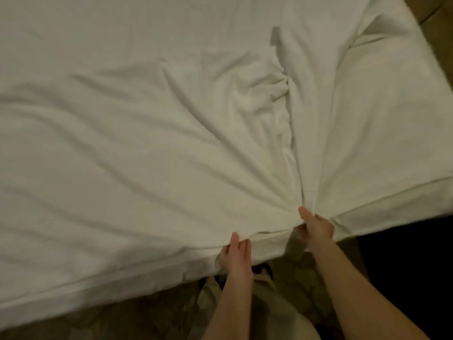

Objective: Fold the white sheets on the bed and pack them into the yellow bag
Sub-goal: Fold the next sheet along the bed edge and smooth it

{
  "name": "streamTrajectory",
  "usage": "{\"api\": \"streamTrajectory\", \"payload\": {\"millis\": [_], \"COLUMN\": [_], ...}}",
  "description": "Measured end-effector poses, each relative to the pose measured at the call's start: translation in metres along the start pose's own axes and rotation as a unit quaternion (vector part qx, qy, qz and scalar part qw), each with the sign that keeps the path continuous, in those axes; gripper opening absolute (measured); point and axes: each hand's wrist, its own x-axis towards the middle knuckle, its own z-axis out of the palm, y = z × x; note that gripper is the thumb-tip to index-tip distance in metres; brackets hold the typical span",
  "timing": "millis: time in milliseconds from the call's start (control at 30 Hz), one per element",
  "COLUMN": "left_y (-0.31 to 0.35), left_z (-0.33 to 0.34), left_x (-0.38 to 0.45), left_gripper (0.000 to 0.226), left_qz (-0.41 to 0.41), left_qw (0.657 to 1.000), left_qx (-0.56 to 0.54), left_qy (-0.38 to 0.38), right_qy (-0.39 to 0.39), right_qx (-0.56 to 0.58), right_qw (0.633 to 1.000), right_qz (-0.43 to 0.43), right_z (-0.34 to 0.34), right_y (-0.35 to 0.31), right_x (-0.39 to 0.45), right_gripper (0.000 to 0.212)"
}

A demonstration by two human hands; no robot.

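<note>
Bed fills the frame, white sheet (171, 133) spread across it, near edge at lower centre.
Both hands pinch that near hem: left hand (235, 257) just left of right hand (316, 228), close together. Soft cloth, creases fanning away toward upper frame. Yellow bag not visible.

Nope, no readable text, labels, brands or numbers anywhere here, just plain white sheet (171, 143) with nothing printed on it.
</note>
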Motion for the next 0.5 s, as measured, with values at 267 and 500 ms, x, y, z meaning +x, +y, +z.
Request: {"api": "streamTrajectory", "payload": {"millis": [267, 500], "left_y": [-0.057, -0.107], "left_z": [0.106, 0.190], "left_x": [-0.037, -0.054], "left_gripper": [0.043, 0.028], "left_qz": [-0.074, -0.044], "left_qw": [0.993, 0.994], "left_qx": [0.006, -0.059], "left_qy": [-0.088, -0.079], "right_qy": [-0.046, -0.300], "right_qx": [-0.108, -0.167], "right_qw": [0.986, 0.936], "right_qz": [-0.115, -0.076], "right_z": [0.013, 0.033], "right_y": [-0.073, -0.178], "right_x": [0.025, 0.050], "right_gripper": [0.012, 0.047]}}
